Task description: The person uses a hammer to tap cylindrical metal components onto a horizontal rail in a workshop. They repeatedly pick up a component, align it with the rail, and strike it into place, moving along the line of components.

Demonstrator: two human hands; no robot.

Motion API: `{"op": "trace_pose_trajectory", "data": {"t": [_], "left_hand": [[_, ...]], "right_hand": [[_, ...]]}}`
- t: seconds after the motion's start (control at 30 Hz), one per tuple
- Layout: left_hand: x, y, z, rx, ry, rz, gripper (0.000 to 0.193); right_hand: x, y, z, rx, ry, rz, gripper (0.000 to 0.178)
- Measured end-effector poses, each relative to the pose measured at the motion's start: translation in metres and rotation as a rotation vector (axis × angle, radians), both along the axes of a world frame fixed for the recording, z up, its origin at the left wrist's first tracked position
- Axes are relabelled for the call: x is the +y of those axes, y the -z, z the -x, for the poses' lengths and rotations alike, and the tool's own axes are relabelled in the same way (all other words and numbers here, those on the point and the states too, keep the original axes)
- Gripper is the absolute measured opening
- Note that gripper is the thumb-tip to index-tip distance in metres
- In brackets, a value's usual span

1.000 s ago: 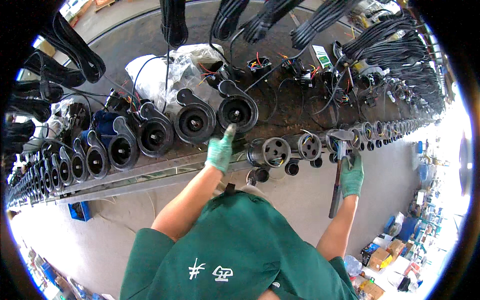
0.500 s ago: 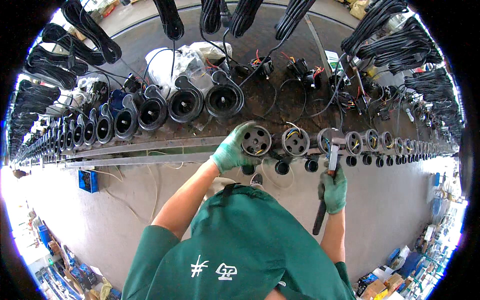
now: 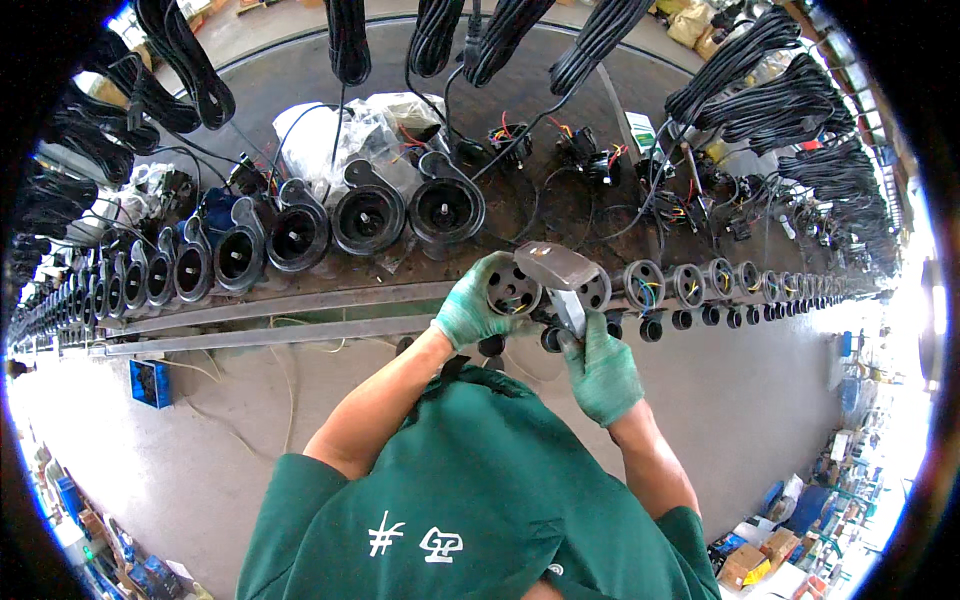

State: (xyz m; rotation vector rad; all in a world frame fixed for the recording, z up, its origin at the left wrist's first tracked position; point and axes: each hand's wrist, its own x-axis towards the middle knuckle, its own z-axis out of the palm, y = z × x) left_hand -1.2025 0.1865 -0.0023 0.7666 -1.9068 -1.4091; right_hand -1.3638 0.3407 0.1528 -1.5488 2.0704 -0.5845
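Observation:
My left hand (image 3: pixel 472 304), in a green glove, is wrapped round the left side of a round black housing (image 3: pixel 508 292) with holes in its face. In my right hand (image 3: pixel 604 372), also gloved in green, is a hammer (image 3: pixel 558 267), gripped by its handle. The hammer head is raised above the bench edge and covers part of the held housing's right side and the neighbouring housing (image 3: pixel 594 290). Whether it touches either one I cannot tell. Further right, several like housings (image 3: pixel 645 285) stand in a row, coloured wires showing inside some.
Black cup-shaped housings with hooked tops (image 3: pixel 446 208) line the bench to the left. Behind them lie clear plastic bags (image 3: pixel 385 135) and small wired parts (image 3: pixel 605 160). Bundled black cables (image 3: pixel 605 40) hang overhead. A metal rail (image 3: pixel 270 333) runs along the front; a blue bin (image 3: pixel 150 383) is below.
My right hand has brought the hammer left and upward, from further along the row to near the housing my left hand holds. My left hand keeps its grip. The view has shifted slightly.

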Motion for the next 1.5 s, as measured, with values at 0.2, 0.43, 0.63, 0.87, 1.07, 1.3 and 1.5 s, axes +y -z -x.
{"op": "trace_pose_trajectory", "data": {"t": [0.2,0.43,0.63,0.87,1.07,1.3,1.5], "left_hand": [[-0.002,0.015,0.005,0.089,0.020,0.000,0.101],[-0.002,0.003,0.000,-0.005,-0.045,0.105,0.097],[0.002,0.012,0.003,0.075,-0.030,0.018,0.096],[0.000,0.015,0.004,0.008,-0.023,0.006,0.098],[0.004,0.028,0.008,0.150,0.000,-0.081,0.097],[-0.001,0.015,0.003,0.031,-0.024,0.002,0.103],[0.004,0.041,0.011,0.198,0.008,-0.191,0.104]], "right_hand": [[-0.010,0.039,0.013,0.070,-0.017,-0.290,0.036],[-0.009,-0.008,-0.014,-0.067,0.107,0.015,0.031],[-0.020,0.042,0.012,0.167,-0.024,-0.418,0.039],[-0.021,-0.017,-0.008,0.045,0.061,-0.113,0.039],[-0.022,0.040,0.009,0.197,-0.056,-0.441,0.036],[-0.026,-0.002,0.001,0.118,0.019,-0.238,0.041],[-0.031,0.039,0.006,0.166,-0.011,-0.424,0.042]]}}
